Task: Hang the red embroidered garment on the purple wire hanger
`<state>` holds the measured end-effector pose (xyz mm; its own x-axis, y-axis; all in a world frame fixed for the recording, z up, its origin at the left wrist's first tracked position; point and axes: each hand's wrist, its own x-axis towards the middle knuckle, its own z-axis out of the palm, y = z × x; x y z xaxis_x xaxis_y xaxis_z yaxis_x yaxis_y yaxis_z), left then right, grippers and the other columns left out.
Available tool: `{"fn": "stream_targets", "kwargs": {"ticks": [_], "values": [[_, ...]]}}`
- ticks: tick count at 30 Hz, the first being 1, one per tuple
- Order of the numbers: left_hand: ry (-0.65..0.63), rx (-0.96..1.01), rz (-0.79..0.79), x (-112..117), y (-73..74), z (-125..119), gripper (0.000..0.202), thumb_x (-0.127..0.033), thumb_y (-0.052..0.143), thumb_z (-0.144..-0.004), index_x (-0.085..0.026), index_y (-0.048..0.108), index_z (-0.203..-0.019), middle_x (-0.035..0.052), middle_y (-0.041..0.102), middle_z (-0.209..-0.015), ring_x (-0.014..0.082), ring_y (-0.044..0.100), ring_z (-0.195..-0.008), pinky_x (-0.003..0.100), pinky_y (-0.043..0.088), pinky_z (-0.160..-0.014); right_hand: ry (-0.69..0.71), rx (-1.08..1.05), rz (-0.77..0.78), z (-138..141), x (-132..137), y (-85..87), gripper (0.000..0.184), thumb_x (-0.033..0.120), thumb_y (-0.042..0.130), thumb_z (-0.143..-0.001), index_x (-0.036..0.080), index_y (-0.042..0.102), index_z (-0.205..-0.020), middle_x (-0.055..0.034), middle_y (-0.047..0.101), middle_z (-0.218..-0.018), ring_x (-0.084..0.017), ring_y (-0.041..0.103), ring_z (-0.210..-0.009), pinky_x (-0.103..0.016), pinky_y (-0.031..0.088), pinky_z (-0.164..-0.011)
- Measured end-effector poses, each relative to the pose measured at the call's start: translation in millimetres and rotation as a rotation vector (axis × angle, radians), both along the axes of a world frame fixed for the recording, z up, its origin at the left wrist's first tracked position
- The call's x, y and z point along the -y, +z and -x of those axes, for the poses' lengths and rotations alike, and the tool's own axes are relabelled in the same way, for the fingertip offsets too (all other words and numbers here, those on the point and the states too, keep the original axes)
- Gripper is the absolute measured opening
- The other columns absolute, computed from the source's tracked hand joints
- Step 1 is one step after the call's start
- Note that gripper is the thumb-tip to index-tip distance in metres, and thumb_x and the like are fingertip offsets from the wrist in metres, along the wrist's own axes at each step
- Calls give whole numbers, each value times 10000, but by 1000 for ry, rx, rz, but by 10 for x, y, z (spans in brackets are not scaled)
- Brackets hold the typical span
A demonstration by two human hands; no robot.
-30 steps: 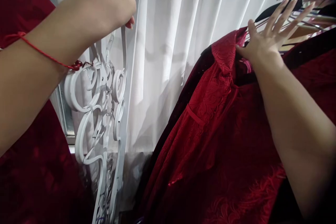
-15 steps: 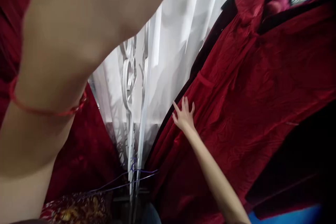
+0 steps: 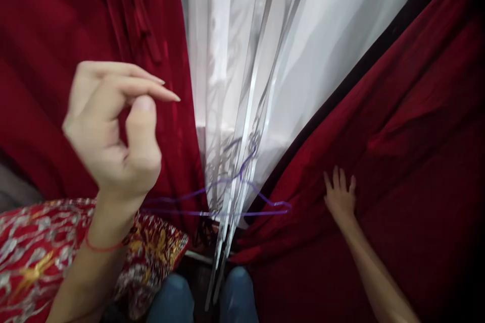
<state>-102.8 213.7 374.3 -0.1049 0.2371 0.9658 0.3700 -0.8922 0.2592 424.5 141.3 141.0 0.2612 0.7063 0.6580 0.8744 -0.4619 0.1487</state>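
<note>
My left hand (image 3: 113,121) is raised in the air in front of a dark red curtain (image 3: 45,91). Its fingers are loosely bent, with the index and middle fingertips reaching past the thumb, and nothing shows in it. A thin red string bracelet (image 3: 104,248) circles that wrist. My right hand (image 3: 341,197) lies flat with spread fingers against another red cloth (image 3: 409,171) at the right. Between the hands hang purple wire hangers (image 3: 265,213), in front of white metal bars (image 3: 248,106).
Behind the bars, a white sheer curtain (image 3: 326,55) falls in folds. Red patterned fabric with gold and silver motifs (image 3: 30,267) bulges at the lower left. My knees in blue trousers (image 3: 238,295) show at the bottom edge.
My left arm, earlier raised close to the camera, has come down so its hand now shows. My view has tilted downward. The right hand stays spread on the red cloth.
</note>
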Motion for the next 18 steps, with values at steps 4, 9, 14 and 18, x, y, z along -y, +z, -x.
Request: {"fn": "stream_targets", "kwargs": {"ticks": [4,9,14,18], "values": [[93,-118,7,144,-556,14,239,-158,472,-953,-183,696,-875,54,653,-961,164,604,-1003,336,510,-875,103,-129,-102,452,-62,-71,503,118,537,-734,45,638,-1221,-307,426,-1458,-370,319,-1437,-617,137,-1163],[-2,-255,216,598,-1149,260,197,-154,467,-935,-194,655,-891,33,660,-949,158,604,-936,311,488,-856,335,-477,-308,1264,185,114,331,239,400,-887,209,681,-1058,-121,698,-1044,-254,659,-1011,-504,491,-936],[-39,-350,407,918,-1839,479,181,-179,447,-935,-197,627,-926,41,662,-943,172,608,-923,329,482,-872,596,-538,-577,2193,545,345,244,281,429,-915,230,658,-981,-85,678,-967,-228,633,-878,-418,513,-821],[-102,-485,669,944,-2262,560,220,-222,468,-922,-188,586,-1105,61,672,-990,180,644,-924,329,507,-869,879,-443,-465,3106,588,296,190,193,438,-890,195,628,-878,-79,646,-853,-223,597,-856,-392,486,-815]]}}
